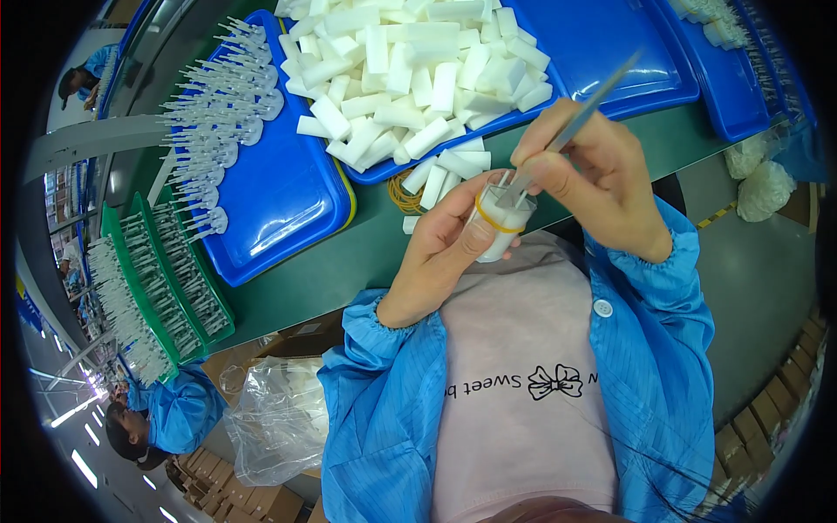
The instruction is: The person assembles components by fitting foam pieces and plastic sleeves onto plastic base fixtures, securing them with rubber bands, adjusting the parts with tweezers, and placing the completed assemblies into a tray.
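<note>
The left hand (445,240) grips the banded bundle of white sticks (504,222) upright (yellow band around it), directly below the right hand (602,179), which pinches tweezers (571,126) slanting down into its top.

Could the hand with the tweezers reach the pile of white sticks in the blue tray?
Probably yes. The right hand is just beside the blue tray, and nothing lies between it and the white sticks. But its grip is busy with the tweezers.

Your left hand (445,253) grips a banded bundle of white foam sticks (503,222) just below the blue tray (602,52), while your right hand (593,179) pokes metal tweezers (571,131) into it.
</note>
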Tool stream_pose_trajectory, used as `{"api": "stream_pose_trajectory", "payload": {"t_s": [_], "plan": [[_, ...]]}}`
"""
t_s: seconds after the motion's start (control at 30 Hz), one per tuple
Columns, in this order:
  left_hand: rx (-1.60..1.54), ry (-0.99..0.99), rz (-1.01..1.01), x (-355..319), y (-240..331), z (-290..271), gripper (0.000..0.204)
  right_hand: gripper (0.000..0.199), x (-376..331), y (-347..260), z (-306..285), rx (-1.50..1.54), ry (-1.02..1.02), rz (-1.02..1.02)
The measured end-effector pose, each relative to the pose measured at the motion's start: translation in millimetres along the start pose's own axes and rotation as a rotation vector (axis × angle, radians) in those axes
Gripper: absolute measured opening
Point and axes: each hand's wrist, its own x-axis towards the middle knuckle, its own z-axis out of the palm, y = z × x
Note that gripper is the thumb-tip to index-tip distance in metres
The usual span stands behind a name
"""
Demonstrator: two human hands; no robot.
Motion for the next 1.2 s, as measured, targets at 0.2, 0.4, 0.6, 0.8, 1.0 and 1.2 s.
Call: {"api": "stream_pose_trajectory", "payload": {"t_s": [0.2, 0.4, 0.6, 0.8, 1.0, 1.2], "plan": [[-0.091, 0.005, -0.068, 2, -6, -6, 0.058, 0.008, -4, 9, 6, -0.294, 0.003, -0.181], [-0.223, -0.05, -0.076, 1, -3, -7, 0.06, 0.019, -6, 2, -4, 0.111, 0.165, 0.011], [-0.232, -0.053, -0.09, 1, -3, -5, 0.062, 0.016, -8, 7, -10, 0.216, 0.096, 0.024], [-0.34, -0.061, -0.112, 3, -4, -6, 0.06, 0.016, -6, 3, -11, 0.245, 0.103, 0.026], [-0.363, -0.077, -0.123, 2, -3, -5, 0.058, 0.015, -2, 2, -11, 0.236, 0.05, 0.076], [-0.456, -0.123, -0.147, 5, -2, -5, 0.054, 0.015, 3, 3, -9, 0.314, -0.03, 0.148]]}}
